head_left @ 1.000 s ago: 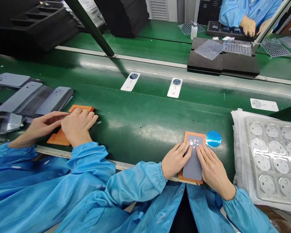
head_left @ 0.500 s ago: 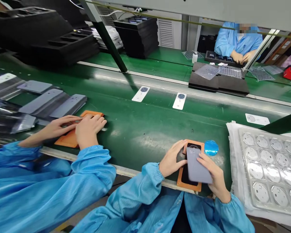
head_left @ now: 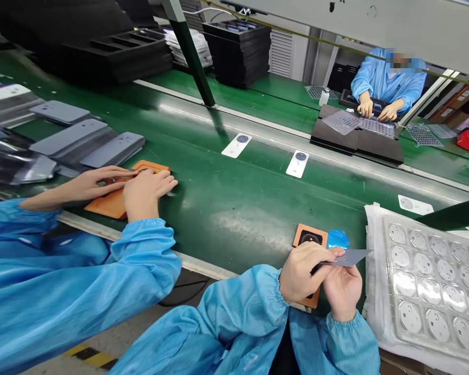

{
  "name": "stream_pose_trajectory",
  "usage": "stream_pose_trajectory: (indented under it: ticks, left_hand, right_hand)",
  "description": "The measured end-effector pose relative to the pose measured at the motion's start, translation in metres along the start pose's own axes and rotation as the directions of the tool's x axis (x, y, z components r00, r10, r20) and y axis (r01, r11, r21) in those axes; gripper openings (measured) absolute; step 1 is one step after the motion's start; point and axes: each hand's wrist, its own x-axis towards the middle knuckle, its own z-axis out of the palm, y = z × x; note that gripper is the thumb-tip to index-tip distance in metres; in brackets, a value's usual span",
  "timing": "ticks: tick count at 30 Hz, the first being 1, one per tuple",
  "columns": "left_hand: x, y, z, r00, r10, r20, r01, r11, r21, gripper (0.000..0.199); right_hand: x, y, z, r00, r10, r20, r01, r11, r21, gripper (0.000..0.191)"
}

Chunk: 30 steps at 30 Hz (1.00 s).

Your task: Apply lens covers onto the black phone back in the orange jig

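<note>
Left hand [head_left: 305, 271]: fingers bent and closed over the near-left end of the grey panel [head_left: 350, 257], gripping it.
Right hand [head_left: 342, 289]: palm turned up, fingers curled against the panel, holding it as well.
Panel: between both hands, seen almost edge-on, raised above the green bench [head_left: 203, 208], its pointed-looking corner reaching right.
Orange fixture [head_left: 311, 228]: on the bench behind the hands, black recess showing, lower part mostly hidden by the left hand.
Blue film [head_left: 338, 238]: beside the fixture's right edge.
Clear tray [head_left: 391, 291]: right of the hands, on white sheets [head_left: 375, 297], with round discs in rows.
White cards: three farther up the bench, two with dark circles [head_left: 236, 145] [head_left: 297, 164], one pale [head_left: 415, 204].
Neighbour at left: both hands [head_left: 146, 192] over another orange fixture [head_left: 106, 204], near stacked grey panels [head_left: 115, 149].
Person across: hands [head_left: 365, 107] near perforated sheets [head_left: 377, 127] on black slabs [head_left: 336, 139].
</note>
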Motion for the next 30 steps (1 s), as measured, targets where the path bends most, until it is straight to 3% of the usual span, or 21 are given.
stream_pose_trajectory:
  ticks: [3, 6, 8, 12, 14, 16, 18, 20, 22, 25, 26, 27, 28, 30]
  left_hand:
    - [0.003, 0.0, -0.003, 0.997, 0.064, 0.035, -0.067, 0.993, 0.097, 0.01]
    - [0.002, -0.001, -0.006, 0.999, 0.018, 0.027, -0.02, 0.996, 0.084, 0.014]
    - [-0.001, -0.007, -0.006, 0.991, -0.135, -0.022, 0.135, 0.991, 0.022, 0.016]
    - [0.011, -0.033, -0.004, 0.866, -0.498, -0.049, 0.48, 0.854, -0.2, 0.023]
    - [0.036, -0.053, -0.006, 0.851, -0.526, -0.017, 0.502, 0.821, -0.272, 0.027]
    - [0.074, -0.079, -0.013, 0.875, -0.483, 0.003, 0.476, 0.861, -0.179, 0.032]
    - [0.117, -0.107, -0.021, 0.868, -0.495, -0.033, 0.496, 0.864, 0.083, 0.037]
    - [0.157, -0.137, -0.03, 0.845, -0.531, -0.063, 0.532, 0.822, 0.202, 0.04]
    - [0.186, -0.163, -0.037, 0.813, -0.577, -0.078, 0.568, 0.756, 0.326, 0.049]
    - [0.21, -0.194, -0.037, 0.748, -0.657, -0.094, 0.608, 0.622, 0.494, 0.069]
    - [0.214, -0.202, -0.034, 0.725, -0.681, -0.101, 0.616, 0.576, 0.537, 0.073]
    - [0.217, -0.208, -0.03, 0.706, -0.701, -0.106, 0.618, 0.536, 0.575, 0.077]
    - [0.22, -0.213, -0.026, 0.69, -0.716, -0.106, 0.614, 0.502, 0.609, 0.08]
    - [0.225, -0.22, -0.017, 0.676, -0.732, -0.088, 0.589, 0.464, 0.662, 0.08]
  right_hand:
    - [-0.001, -0.006, 0.002, 1.0, -0.012, -0.013, 0.012, 1.0, -0.001, 0.05]
    - [-0.005, -0.007, 0.008, 0.992, -0.084, -0.097, 0.098, 0.985, 0.146, 0.028]
    - [-0.004, -0.005, 0.017, 0.974, -0.132, -0.183, 0.171, 0.961, 0.217, 0.013]
    - [0.026, -0.008, 0.042, 0.92, -0.215, -0.326, 0.25, 0.966, 0.07, 0.042]
    - [0.062, -0.023, 0.05, 0.9, -0.278, -0.336, 0.301, 0.954, 0.016, 0.045]
    - [0.106, -0.047, 0.052, 0.901, -0.286, -0.327, 0.318, 0.947, 0.049, 0.047]
    - [0.145, -0.071, 0.046, 0.92, -0.148, -0.364, 0.21, 0.968, 0.139, 0.044]
    - [0.163, -0.085, 0.039, 0.927, -0.02, -0.375, 0.096, 0.978, 0.184, 0.034]
    - [0.154, -0.082, 0.039, 0.929, 0.059, -0.366, 0.015, 0.981, 0.196, 0.03]
    - [0.1, -0.061, 0.048, 0.951, 0.088, -0.298, -0.031, 0.981, 0.189, 0.04]
    - [0.076, -0.057, 0.05, 0.972, 0.082, -0.221, -0.045, 0.985, 0.169, 0.045]
    - [0.052, -0.056, 0.051, 0.997, 0.068, -0.04, -0.064, 0.995, 0.078, 0.047]
    - [0.028, -0.06, 0.049, 0.993, 0.065, 0.103, -0.06, 0.997, -0.044, 0.046]
    - [-0.012, -0.082, 0.036, 0.975, 0.011, 0.221, 0.059, 0.95, -0.308, 0.038]
